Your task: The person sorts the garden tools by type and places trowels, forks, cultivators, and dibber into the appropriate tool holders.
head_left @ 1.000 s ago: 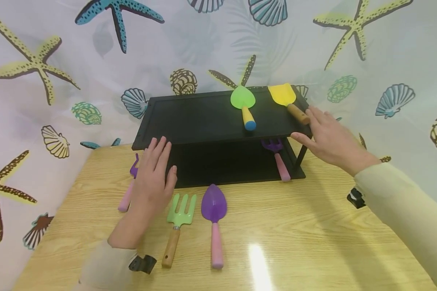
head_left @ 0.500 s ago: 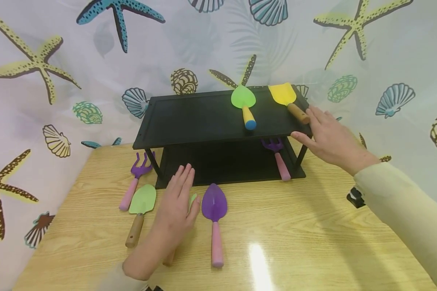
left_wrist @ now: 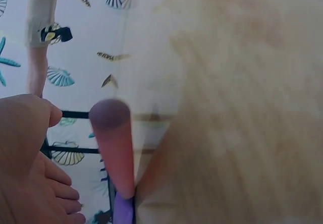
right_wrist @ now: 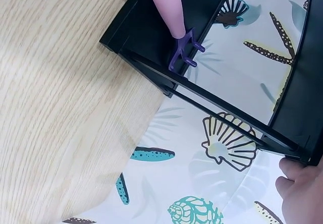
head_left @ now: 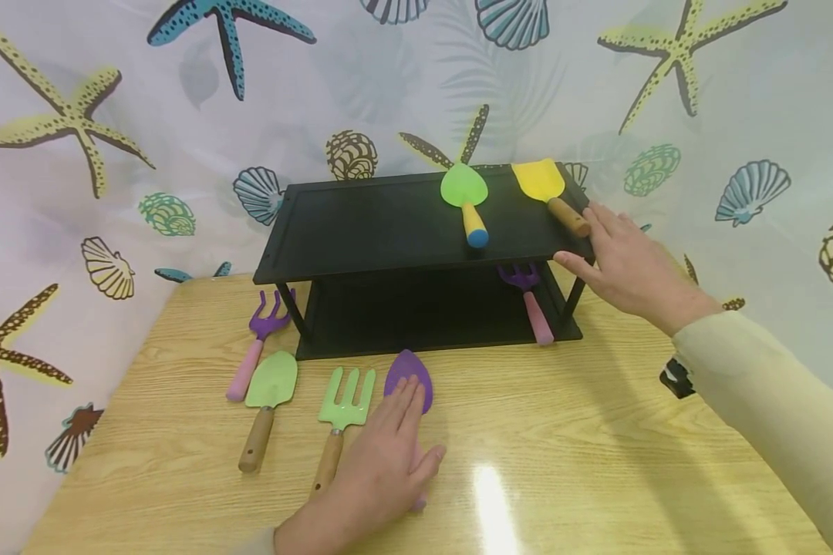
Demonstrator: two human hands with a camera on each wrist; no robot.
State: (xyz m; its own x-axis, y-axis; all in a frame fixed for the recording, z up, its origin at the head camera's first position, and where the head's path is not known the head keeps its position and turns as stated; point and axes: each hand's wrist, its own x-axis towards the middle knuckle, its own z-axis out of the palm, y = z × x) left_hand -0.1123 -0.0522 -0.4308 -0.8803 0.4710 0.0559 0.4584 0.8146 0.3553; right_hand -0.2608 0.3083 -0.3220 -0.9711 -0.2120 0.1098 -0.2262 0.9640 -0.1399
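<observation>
A purple trowel [head_left: 407, 366] with a pink handle lies on the table, its middle covered by my left hand [head_left: 382, 462]. My left fingers are straight above it; in the left wrist view the pink handle [left_wrist: 112, 151] stands beside the hand, apart from the fingers. My right hand [head_left: 632, 266] rests at the right end of the black two-tier shelf [head_left: 382, 223], fingers extended, touching its corner. Near those fingers lies a yellow shovel [head_left: 540, 181] with a wooden handle, and beside it a green trowel [head_left: 463, 186] with a yellow handle.
On the lower tier sits a purple hand fork [head_left: 537, 316]. Left on the table [head_left: 583, 462] lie another purple fork [head_left: 250, 366], a light green trowel [head_left: 273, 379] and a light green fork [head_left: 345, 405]. A patterned cloth [head_left: 416, 85] hangs behind.
My left hand has moved from the shelf's left front edge, rightward and toward me, past the green fork to the purple trowel. The right hand stays at the shelf's end.
</observation>
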